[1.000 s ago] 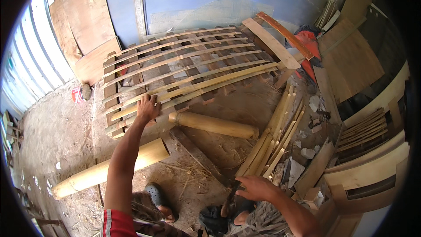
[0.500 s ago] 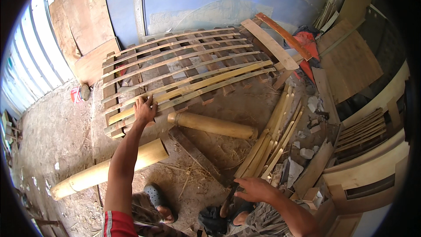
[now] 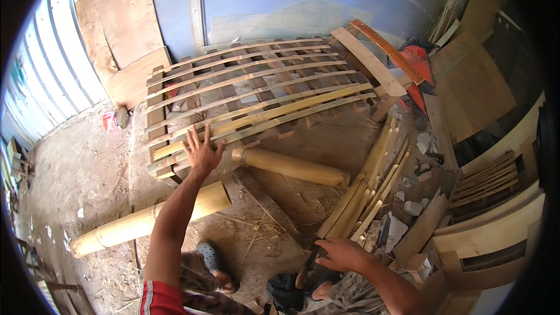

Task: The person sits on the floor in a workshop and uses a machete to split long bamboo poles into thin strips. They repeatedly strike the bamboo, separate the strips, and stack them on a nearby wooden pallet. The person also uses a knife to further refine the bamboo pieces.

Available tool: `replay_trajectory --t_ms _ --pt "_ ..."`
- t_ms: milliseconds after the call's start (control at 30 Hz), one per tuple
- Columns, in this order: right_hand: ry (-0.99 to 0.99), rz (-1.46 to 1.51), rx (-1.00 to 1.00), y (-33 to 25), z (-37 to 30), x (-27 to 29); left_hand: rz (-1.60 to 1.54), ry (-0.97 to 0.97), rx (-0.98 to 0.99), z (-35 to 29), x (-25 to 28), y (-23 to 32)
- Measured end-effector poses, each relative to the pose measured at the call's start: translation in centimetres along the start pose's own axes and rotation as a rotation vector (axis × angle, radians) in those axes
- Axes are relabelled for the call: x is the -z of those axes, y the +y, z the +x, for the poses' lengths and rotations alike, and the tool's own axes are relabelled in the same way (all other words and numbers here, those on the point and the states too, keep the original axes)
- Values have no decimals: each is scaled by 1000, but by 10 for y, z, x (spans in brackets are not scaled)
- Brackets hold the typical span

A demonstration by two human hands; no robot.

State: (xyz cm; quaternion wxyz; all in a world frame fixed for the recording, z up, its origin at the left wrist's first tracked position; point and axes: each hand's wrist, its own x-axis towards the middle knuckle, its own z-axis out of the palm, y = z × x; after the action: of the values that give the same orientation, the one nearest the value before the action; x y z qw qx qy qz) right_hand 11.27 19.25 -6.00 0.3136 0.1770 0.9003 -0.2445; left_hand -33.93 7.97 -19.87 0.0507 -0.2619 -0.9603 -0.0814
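My left hand (image 3: 202,153) is open, fingers spread, over the near left end of a row of bamboo strips. Under its fingers runs a yellow bamboo strip (image 3: 274,112); whether they touch it I cannot tell. Beside that, on the near edge, lies a greener bamboo strip (image 3: 326,103). These strips lie across dark wooden slats (image 3: 233,100). By my right knee, the curled fingers of my right hand (image 3: 344,255) meet the upper end of a tool with a brown wooden handle (image 3: 301,278). Its dark upper part is partly hidden by the fingers.
Two thick bamboo poles (image 3: 291,166) (image 3: 125,230) lie on the floor, with a dark plank (image 3: 265,204) between. Split bamboo strips (image 3: 367,184) are bundled at right, near rubble (image 3: 413,207). Boards (image 3: 373,64) cross the frame's far right corner. A blue wall (image 3: 280,0) stands behind.
My left hand has spread its fingers wider and seems raised from the strips. The whole scene has shifted slightly rightward in the picture. My right hand stays by the tool.
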Motion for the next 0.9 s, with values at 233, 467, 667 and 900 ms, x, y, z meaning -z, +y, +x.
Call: replay_trajectory --t_ms 233,467,667,900 --pt "5 -7 38 -1 -3 -13 34 -42 -99 -15 10 -11" --pt "-31 11 -18 -8 -8 -6 -202 18 -100 3 7 -41" --pt "33 -7 18 3 -7 -14 -333 -79 -293 39 10 -76" --pt "-5 2 -19 -8 -6 -4 -317 -55 -317 32 16 -89"
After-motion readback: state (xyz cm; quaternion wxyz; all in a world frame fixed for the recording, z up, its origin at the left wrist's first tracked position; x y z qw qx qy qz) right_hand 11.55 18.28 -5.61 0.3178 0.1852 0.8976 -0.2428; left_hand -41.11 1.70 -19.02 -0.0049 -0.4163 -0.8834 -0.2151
